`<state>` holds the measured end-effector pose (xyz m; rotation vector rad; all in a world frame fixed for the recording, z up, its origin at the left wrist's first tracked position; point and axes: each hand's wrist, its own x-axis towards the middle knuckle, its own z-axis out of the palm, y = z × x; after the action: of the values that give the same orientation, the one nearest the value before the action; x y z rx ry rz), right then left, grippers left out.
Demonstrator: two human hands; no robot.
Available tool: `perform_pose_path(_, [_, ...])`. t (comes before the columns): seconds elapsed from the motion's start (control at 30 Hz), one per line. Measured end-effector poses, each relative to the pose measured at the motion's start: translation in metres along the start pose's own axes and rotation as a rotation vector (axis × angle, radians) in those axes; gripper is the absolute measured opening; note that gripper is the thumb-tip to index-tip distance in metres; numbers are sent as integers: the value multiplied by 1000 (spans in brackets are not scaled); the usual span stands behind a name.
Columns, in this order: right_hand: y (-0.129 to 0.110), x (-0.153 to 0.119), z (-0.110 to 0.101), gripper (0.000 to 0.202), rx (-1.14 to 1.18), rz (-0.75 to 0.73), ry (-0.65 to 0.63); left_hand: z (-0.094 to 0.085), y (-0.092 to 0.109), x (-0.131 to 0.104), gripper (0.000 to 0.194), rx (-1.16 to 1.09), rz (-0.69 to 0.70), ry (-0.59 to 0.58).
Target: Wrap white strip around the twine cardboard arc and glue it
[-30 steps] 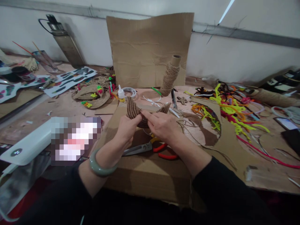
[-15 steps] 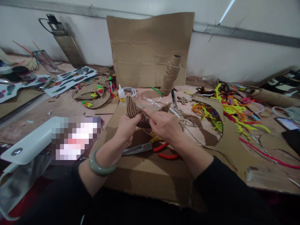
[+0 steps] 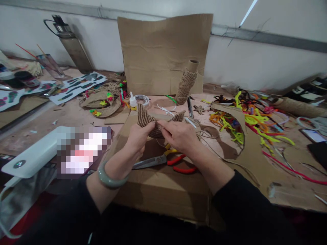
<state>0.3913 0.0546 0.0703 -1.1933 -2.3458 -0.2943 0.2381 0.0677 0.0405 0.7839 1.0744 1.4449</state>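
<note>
A curved, crescent-like piece covered in rows of brown twine point(image 3: 144, 117) is held up above the cardboard box. My left hand point(image 3: 139, 136) grips it at the left, thumb pressed on its inner edge. My right hand point(image 3: 177, 134) is closed at its middle, fingertips pinched against the twine rows; whether a loose strand is between them is hidden. Beneath my hands, scissors point(image 3: 150, 162) with red and yellow handles lie on the cardboard box point(image 3: 163, 190). Thin twine point(image 3: 206, 141) trails to the right of my right hand.
A twine spool point(image 3: 187, 81) stands before an upright cardboard sheet point(image 3: 163, 51). A glue bottle point(image 3: 133, 101) sits nearby. Left are a decorated twine hat point(image 3: 100, 102) and a blurred phone point(image 3: 85, 153); right, colourful pipe cleaners point(image 3: 237, 126) and a cut cardboard piece point(image 3: 251, 146).
My right fingers have shifted slightly along the piece, with the index finger more curled. My left hand keeps its hold, and the view has moved slightly.
</note>
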Motion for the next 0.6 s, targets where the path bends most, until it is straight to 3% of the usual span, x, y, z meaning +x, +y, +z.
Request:
perform_pose_path(0.3, [10, -2, 3, 26, 101, -31, 62, 1, 2, 0, 23, -17, 10, -27])
perform_pose_path(0.6, [8, 1, -3, 24, -2, -31, 85, -2, 1, 0, 32, 8, -24, -58])
